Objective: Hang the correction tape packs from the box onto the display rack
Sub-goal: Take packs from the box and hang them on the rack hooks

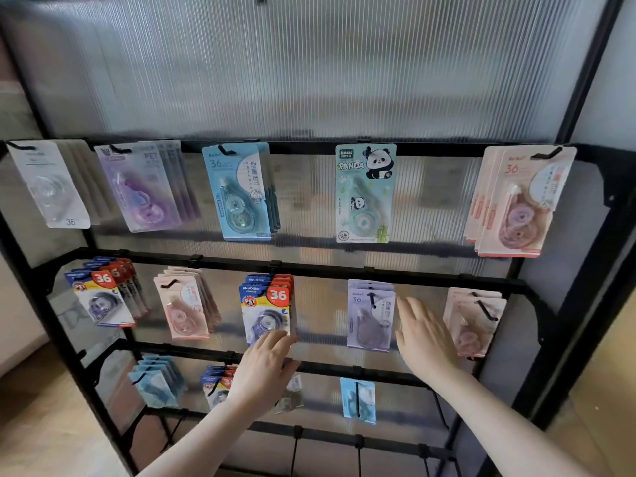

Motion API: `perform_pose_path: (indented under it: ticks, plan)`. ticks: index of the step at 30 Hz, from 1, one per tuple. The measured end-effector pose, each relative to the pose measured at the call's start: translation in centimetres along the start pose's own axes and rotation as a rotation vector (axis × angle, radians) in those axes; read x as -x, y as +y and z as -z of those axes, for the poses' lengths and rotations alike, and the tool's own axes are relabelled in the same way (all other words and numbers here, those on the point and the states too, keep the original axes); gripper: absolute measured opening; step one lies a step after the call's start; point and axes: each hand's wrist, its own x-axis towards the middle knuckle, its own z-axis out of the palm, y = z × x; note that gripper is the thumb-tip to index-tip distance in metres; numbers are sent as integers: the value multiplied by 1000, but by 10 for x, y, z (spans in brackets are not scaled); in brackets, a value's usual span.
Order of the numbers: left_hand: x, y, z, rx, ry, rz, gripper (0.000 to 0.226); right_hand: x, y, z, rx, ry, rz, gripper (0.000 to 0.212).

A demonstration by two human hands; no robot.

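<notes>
A black display rack [309, 266] with a ribbed translucent back carries three rows of hooks hung with correction tape packs. My left hand [265, 366] reaches up under the blue "36" packs [266, 308] in the middle row, its fingertips touching the front pack's lower edge. My right hand [425, 333] is held flat with straight fingers, just right of the lilac packs [370, 315] and left of the pink packs [473, 321]. Neither hand holds a pack. The box is out of view.
The top row holds clear, purple, blue packs [241, 194], a panda pack [364, 194] and pink packs [516, 201]. The bottom row has teal packs [156, 380], blue-red packs partly behind my left arm, and a single blue pack [358, 401]. Wooden floor lies at the lower left.
</notes>
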Motion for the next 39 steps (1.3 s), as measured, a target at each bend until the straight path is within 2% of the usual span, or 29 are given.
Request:
perform_pose_path:
  ticks: [11, 19, 23, 26, 34, 39]
  plan:
    - [32, 19, 9, -78, -14, 41, 47, 42, -4, -9, -55, 17, 12, 65]
    - [53, 15, 20, -104, -24, 52, 51, 61, -25, -20, -72, -91, 44, 69]
    - [56, 0, 22, -128, -17, 42, 58, 58, -47, -24, -85, -130, 50, 71]
    - [56, -15, 25, -90, -31, 43, 52, 54, -69, -29, -91, -155, 61, 67]
    - [67, -97, 25, -55, -119, 85, 56, 53, -148, -63, -102, -279, -28, 60]
    - [76, -144, 17, 8, -147, 80, 74, 62, -186, -81, -101, -343, -87, 57]
